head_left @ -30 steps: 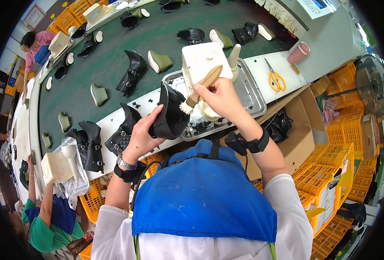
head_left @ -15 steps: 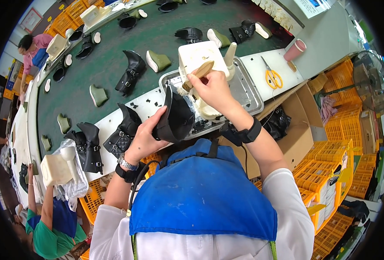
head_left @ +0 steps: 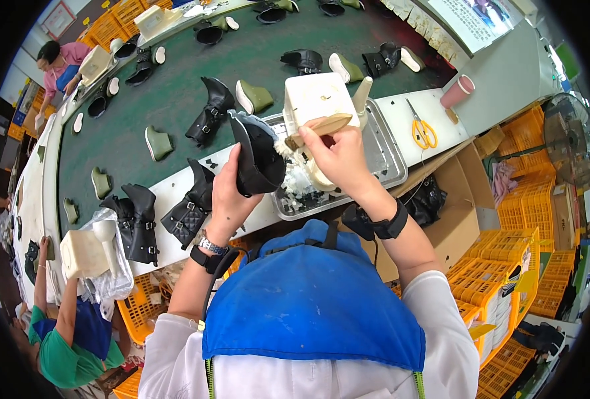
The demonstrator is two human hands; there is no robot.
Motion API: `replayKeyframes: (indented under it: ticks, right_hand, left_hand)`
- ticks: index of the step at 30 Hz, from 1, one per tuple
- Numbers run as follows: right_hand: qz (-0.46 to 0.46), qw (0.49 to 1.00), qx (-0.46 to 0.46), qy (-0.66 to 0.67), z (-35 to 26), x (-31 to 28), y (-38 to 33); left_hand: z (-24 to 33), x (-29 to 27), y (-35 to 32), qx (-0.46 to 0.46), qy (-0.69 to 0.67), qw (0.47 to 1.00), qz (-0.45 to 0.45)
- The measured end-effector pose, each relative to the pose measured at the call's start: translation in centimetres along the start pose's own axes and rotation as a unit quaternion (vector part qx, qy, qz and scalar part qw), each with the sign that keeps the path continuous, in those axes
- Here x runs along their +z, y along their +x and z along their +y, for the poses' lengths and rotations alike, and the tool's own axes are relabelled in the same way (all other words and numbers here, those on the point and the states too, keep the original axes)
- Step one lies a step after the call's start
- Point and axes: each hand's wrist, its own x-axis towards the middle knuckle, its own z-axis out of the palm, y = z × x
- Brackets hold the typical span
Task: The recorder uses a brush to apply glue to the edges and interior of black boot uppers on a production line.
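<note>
My left hand [head_left: 230, 199] is closed round the side of a black boot upper [head_left: 258, 159], its wide opening facing me. A pale wet-looking strip shows along the upper's far edge. In my right hand [head_left: 343, 158] is a brush with a wooden handle [head_left: 331, 124]. Its pale bristles are beside the right side of the boot upper; whether they touch it I cannot tell. Just beyond the brush stands a cream plastic container [head_left: 318, 93] with a white, stringy, glue-like mass below its front. The container is in a metal tray [head_left: 396, 174] littered with small black scraps.
Black buckled boots [head_left: 209, 113] and green wedge shoe parts [head_left: 253, 98] lie on the green conveyor belt [head_left: 175, 86]. Orange-handled scissors [head_left: 422, 130] and a pink cup [head_left: 458, 91] are at right. An open cardboard box [head_left: 454, 199] sits beside my right arm. Co-workers are at left.
The boot upper has moved up and left and turned in my left hand, bringing its pale edge into view. My right hand has shifted slightly right and down with the brush.
</note>
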Motion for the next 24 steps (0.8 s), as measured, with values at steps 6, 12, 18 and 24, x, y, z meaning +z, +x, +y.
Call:
replayKeyframes:
  ticks: [6,12,18,24]
  right_hand:
    - [-0.038,0.998,-0.039,0.011,0.2,0.8,-0.6]
    - [-0.096,0.995,-0.004,0.026,0.0,0.8,-1.3]
    - [-0.109,0.987,0.099,0.069,0.8,0.8,-1.9]
    - [-0.004,1.0,0.001,0.022,1.2,0.8,-0.4]
  left_hand:
    - [-0.7,0.0,0.5,0.04,0.044,0.996,0.062]
    - [-1.4,-0.2,1.0,0.073,0.099,0.987,0.102]
    - [-1.6,-0.2,0.8,0.115,0.15,0.975,0.115]
    - [-1.6,-0.3,-0.2,0.102,0.072,0.989,0.074]
